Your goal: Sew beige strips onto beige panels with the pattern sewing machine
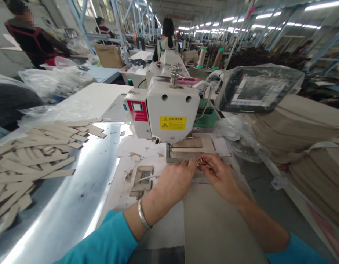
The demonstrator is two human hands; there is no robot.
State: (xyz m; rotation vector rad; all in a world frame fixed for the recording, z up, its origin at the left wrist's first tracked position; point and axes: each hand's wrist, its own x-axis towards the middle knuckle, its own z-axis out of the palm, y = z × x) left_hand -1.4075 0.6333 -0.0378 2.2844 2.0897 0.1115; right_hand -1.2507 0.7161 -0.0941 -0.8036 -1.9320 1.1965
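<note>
Both hands meet just in front of a white sewing machine (169, 110) with a yellow caution label. My left hand (176, 178) is curled, its fingertips pinching a small gold metal buckle (199, 161). My right hand (220, 176) pinches the same buckle from the other side, together with a tan strip that I can barely see. The buckle sits at the edge of the grey clamp frame (169, 157) under the machine head, where tan pieces lie. A silver bangle (143, 216) is on my left wrist.
A heap of tan strips (29, 161) covers the shiny table on the left. Stacks of tan material (304, 139) stand on the right, below a plastic-wrapped screen (257, 90). A cut-out template (142, 179) lies left of my hands. Other people work further back.
</note>
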